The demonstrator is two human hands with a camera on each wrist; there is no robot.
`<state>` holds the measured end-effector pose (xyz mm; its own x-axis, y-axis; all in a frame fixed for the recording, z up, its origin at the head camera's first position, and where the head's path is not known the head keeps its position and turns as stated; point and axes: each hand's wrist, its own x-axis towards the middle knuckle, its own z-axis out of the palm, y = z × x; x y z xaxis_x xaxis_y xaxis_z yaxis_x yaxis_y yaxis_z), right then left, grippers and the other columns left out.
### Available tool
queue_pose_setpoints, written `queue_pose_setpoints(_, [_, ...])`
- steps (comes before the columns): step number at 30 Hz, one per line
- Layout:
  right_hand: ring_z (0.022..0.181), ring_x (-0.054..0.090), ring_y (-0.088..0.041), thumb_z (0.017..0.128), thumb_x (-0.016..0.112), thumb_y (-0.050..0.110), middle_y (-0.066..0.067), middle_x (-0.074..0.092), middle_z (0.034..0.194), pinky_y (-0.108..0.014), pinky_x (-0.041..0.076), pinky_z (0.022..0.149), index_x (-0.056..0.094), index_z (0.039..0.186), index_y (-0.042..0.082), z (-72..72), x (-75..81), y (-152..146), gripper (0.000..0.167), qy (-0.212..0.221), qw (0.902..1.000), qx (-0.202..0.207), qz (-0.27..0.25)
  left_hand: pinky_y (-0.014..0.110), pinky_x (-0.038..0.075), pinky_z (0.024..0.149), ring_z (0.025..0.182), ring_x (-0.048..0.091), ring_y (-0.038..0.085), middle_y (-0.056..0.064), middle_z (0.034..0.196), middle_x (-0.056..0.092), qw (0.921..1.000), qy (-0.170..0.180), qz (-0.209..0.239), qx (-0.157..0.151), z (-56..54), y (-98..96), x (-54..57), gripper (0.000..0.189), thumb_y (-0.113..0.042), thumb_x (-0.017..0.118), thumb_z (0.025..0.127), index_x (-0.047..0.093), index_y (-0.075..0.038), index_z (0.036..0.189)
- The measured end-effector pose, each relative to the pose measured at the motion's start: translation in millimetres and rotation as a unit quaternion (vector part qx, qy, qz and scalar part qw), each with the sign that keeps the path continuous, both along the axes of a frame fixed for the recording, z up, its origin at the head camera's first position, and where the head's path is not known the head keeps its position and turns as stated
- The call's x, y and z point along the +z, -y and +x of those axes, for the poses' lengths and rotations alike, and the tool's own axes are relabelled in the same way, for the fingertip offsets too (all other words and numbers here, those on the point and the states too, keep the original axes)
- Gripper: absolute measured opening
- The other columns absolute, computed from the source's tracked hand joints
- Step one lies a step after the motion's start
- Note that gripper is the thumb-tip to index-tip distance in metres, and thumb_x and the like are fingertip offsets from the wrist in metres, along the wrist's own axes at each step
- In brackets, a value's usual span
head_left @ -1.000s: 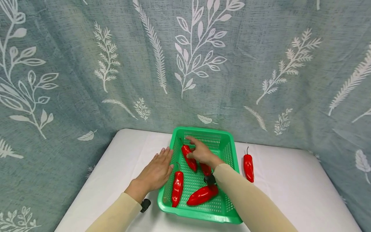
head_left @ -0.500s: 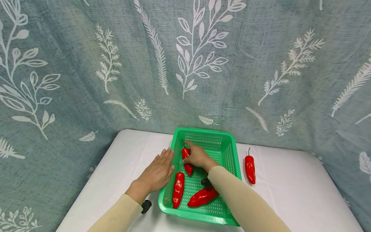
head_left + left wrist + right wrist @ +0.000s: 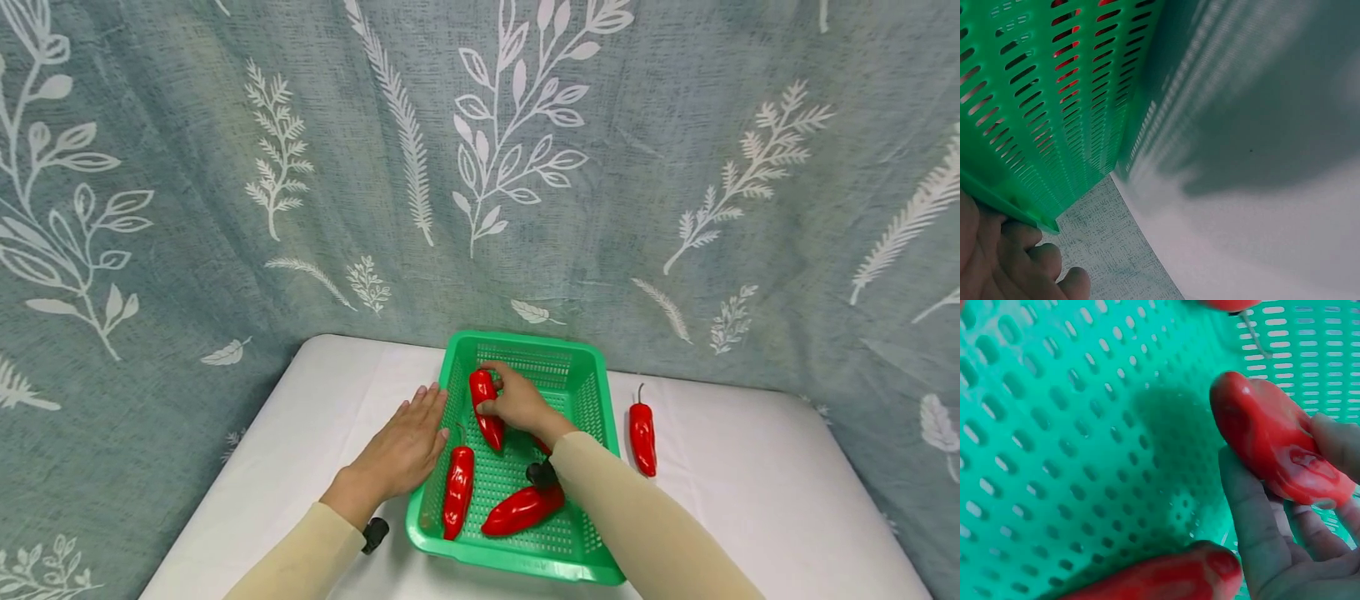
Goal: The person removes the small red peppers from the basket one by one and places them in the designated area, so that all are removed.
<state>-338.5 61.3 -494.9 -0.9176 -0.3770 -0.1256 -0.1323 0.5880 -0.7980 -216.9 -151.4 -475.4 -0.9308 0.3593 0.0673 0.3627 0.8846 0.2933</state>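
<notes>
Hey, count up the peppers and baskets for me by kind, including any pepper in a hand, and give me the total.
Peppers: 5 (1 in the right hand, 3 others in the basket, one mostly hidden by the right sleeve, and 1 on the table)
Basket: 1
Total: 6

I have the basket [image 3: 517, 564] on the table [image 3: 757, 467], four peppers [image 3: 459, 492] inside, another pepper [image 3: 642, 439] outside at its three o'clock, curtain [image 3: 408, 321] at twelve.

Blue-grey curtain [image 3: 600, 225], white leaf prints [image 3: 529, 312], white table [image 3: 750, 483]
</notes>
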Motion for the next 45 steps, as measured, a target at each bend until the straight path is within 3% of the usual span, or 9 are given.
queue_pose_setpoints(4, [0.097,0.072,-0.028,0.091,0.079,0.007,-0.020,0.063,0.133,-0.035,0.063,0.069,0.047,0.157,0.019,5.0,9.9,-3.8,0.075,0.009,0.9996,-0.014,-0.024,0.054,0.026,0.130,0.162,0.020,0.038,0.021,0.173,0.023,1.0000,0.001,0.002,0.001,0.6,0.6,-0.6,0.063,-0.033,0.039,0.115,0.025,0.004,0.165])
queue_pose_setpoints(15, [0.106,0.070,-0.031,0.091,0.080,0.012,-0.017,0.064,0.137,-0.038,0.061,0.078,0.051,0.152,0.019,18.6,33.9,-18.6,0.068,-0.025,0.9993,-0.026,-0.005,0.056,0.026,0.130,0.161,0.021,0.041,0.023,0.173,0.023,0.9998,0.009,0.016,-0.002,1.0,-0.9,1.6,0.064,-0.030,0.043,0.115,0.025,0.005,0.165])
queue_pose_setpoints(20, [0.097,0.072,-0.029,0.092,0.081,0.014,-0.018,0.064,0.136,-0.037,0.062,0.072,0.051,0.151,0.023,22.1,39.1,-27.1,0.067,-0.016,0.9992,-0.031,-0.020,0.055,0.025,0.131,0.162,0.020,0.039,0.022,0.173,0.022,0.9999,0.010,0.013,0.000,0.0,-0.9,0.2,0.064,-0.031,0.041,0.115,0.024,0.004,0.165])
queue_pose_setpoints(26, [0.086,0.074,-0.028,0.092,0.079,0.009,-0.021,0.061,0.136,-0.046,0.066,0.067,0.048,0.152,0.021,28.1,46.6,-36.5,0.068,0.006,0.9971,-0.036,-0.066,0.055,0.025,0.131,0.162,0.019,0.040,0.023,0.173,0.022,0.9999,0.011,0.013,-0.002,-0.1,-1.4,0.8,0.064,-0.031,0.041,0.115,0.023,0.005,0.165])
queue_pose_setpoints(36, [0.101,0.073,-0.031,0.093,0.078,0.012,-0.020,0.062,0.137,-0.038,0.065,0.067,0.049,0.152,0.021,40.2,60.3,-53.2,0.066,-0.012,0.9966,-0.041,-0.071,0.056,0.024,0.131,0.162,0.020,0.041,0.023,0.173,0.021,0.9997,0.017,0.019,-0.002,1.3,-1.3,2.2,0.064,-0.030,0.041,0.115,0.023,0.005,0.165])
queue_pose_setpoints(45, [0.121,0.068,-0.035,0.097,0.076,0.015,-0.017,0.060,0.147,-0.039,0.064,0.082,0.043,0.156,0.019,45.4,70.6,-76.5,0.068,-0.020,0.9955,-0.043,-0.081,0.056,0.025,0.130,0.161,0.021,0.042,0.024,0.173,0.022,0.9997,0.013,0.019,-0.005,2.2,-1.9,1.8,0.064,-0.030,0.042,0.115,0.024,0.006,0.165])
